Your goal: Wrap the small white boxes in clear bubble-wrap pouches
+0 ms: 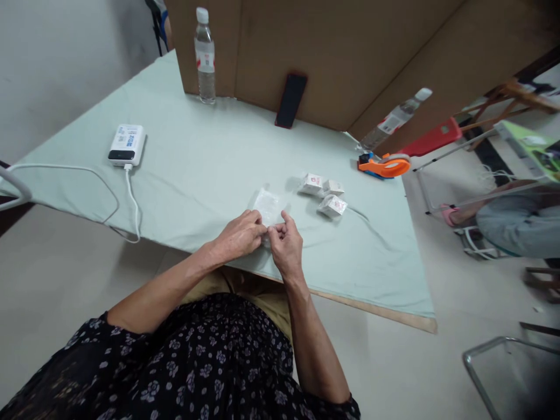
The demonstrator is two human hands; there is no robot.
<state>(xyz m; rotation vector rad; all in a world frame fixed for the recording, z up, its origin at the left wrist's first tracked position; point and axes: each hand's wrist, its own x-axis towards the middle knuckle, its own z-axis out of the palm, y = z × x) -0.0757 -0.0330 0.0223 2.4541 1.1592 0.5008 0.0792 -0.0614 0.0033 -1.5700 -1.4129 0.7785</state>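
Near the table's front edge lies a small stack of clear plastic bags (268, 204). My left hand (245, 233) is closed over its near left corner, with the fingertips pinched together on the plastic. From the right, my right hand (286, 242) pinches the same near edge between thumb and finger. The two hands' fingertips meet there, and they hide the near end of the plastic. A little beyond my right hand sit three small white boxes, each in clear wrap: a left one (312, 184), a back one (333, 188) and a front one (333, 206).
A white power bank (126, 144) with a white cable (131, 195) lies at the left. Along the cardboard wall (262, 52) stand a water bottle (205, 64), a phone (291, 100) and another bottle (391, 123). An orange tape dispenser (387, 166) rests at the right edge. A person's leg (516, 221) shows beyond.
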